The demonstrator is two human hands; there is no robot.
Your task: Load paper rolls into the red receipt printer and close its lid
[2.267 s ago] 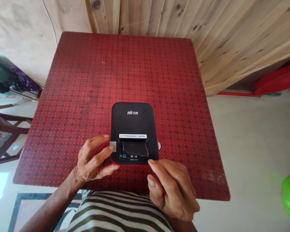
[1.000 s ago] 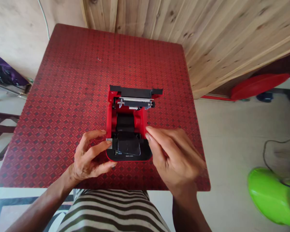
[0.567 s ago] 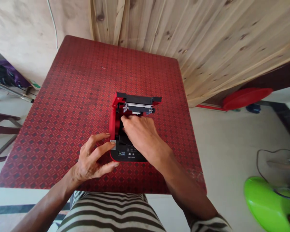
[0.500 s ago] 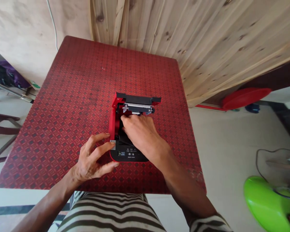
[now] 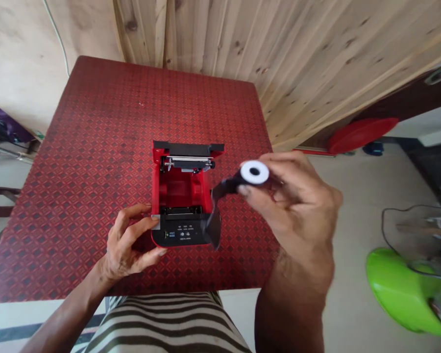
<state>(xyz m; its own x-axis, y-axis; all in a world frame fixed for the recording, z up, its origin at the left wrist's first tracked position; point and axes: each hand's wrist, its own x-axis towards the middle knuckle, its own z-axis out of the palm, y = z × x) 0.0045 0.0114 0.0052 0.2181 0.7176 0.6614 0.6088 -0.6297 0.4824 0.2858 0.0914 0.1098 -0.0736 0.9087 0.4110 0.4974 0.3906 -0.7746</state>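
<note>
A red and black receipt printer (image 5: 182, 230) stands on the table with its lid (image 5: 188, 148) raised. Its red paper bay (image 5: 180, 189) is bare inside. My left hand (image 5: 130, 245) steadies the printer's near left corner, fingers on the side and top edge, thumb at the front. To the right of the printer, my right hand (image 5: 297, 201) pinches a small paper roll (image 5: 255, 172) with a white end face and a dark centre hole. From the roll, a loose dark strip (image 5: 215, 215) hangs down over the printer's right front corner.
The table (image 5: 106, 127) has a red patterned cover and meets a wooden plank wall (image 5: 213, 44) at the back. On the floor to the right sits a bright green plastic object (image 5: 397, 289). A red round object (image 5: 363, 133) lies beyond the table's right side.
My right hand has come up out of the printer's bay and moved right, bringing the roll with it. The left hand keeps its hold. The whole view has shifted slightly.
</note>
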